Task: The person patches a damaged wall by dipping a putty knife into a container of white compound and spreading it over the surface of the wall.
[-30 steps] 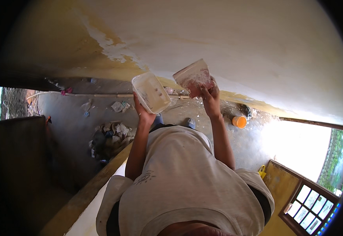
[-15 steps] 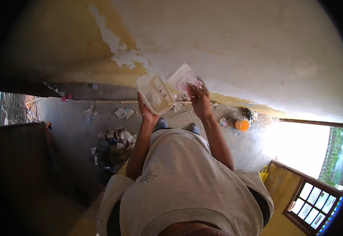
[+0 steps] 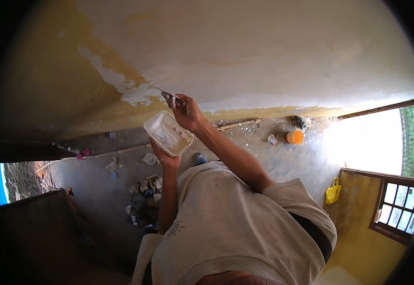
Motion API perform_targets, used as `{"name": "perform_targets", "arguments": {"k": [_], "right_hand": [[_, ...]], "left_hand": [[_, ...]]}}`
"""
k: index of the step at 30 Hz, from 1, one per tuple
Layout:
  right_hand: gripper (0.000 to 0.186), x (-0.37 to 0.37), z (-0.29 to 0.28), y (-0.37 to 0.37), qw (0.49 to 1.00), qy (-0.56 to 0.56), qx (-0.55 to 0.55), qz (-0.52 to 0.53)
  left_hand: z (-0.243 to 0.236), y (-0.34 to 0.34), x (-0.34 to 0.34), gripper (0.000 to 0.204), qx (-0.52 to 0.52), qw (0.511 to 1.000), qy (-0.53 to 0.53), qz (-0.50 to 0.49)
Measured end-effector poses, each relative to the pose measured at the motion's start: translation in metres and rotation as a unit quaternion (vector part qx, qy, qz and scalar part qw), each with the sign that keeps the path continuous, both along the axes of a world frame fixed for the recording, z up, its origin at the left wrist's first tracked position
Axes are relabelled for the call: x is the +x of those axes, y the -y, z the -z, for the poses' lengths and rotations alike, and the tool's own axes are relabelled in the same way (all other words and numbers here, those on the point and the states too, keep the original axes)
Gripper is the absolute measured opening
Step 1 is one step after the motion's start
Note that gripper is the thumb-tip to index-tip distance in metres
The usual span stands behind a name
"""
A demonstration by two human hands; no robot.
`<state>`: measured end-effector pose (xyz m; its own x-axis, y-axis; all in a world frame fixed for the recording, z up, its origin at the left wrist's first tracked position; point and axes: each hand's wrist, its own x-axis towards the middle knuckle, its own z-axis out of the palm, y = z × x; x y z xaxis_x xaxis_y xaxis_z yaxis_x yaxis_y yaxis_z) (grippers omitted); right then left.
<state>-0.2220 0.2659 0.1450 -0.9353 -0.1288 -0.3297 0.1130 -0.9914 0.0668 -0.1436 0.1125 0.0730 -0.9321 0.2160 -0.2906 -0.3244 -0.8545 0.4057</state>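
Note:
My left hand (image 3: 166,156) holds a white rectangular plastic container (image 3: 168,133) smeared with pale paste inside. My right hand (image 3: 183,109) is closed on a flat scraper (image 3: 164,90), now seen edge-on, above the container. The blade's thin edge reaches a whitish patch (image 3: 133,95) where the yellow paint of the wall (image 3: 264,57) is broken; whether it touches cannot be told exactly. My right fingertips have pale smears.
Below are the floor (image 3: 273,156) with an orange bucket (image 3: 295,137), a long pole (image 3: 107,154), scattered scraps and a rubbish pile (image 3: 145,194). A yellow bag (image 3: 333,190) is near the windowed yellow wall (image 3: 359,204). A bright doorway (image 3: 363,142) is at the right.
My right hand has swung left and up past the container to the wall, turning the scraper from face-on to edge-on. The container has moved lower and left; the view has turned.

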Motion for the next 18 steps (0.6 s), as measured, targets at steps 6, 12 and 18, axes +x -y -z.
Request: {"name": "perform_targets", "arguments": {"k": [6,12,18], "right_hand": [[0.011,-0.006,0.0,-0.1,0.983,-0.078,-0.144,0.088],[0.024,0.08,-0.034,-0.303,0.969,-0.063,-0.165,0.173],[0.044,0.16,-0.047,-0.365,0.939,-0.127,0.007,0.318]], "left_hand": [[-0.009,-0.032,0.0,0.065,-0.027,0.999,-0.017,0.008],[-0.009,-0.091,-0.002,0.063,0.002,0.998,0.01,0.061],[-0.008,-0.12,0.004,0.064,0.02,0.995,0.009,0.095]]}}
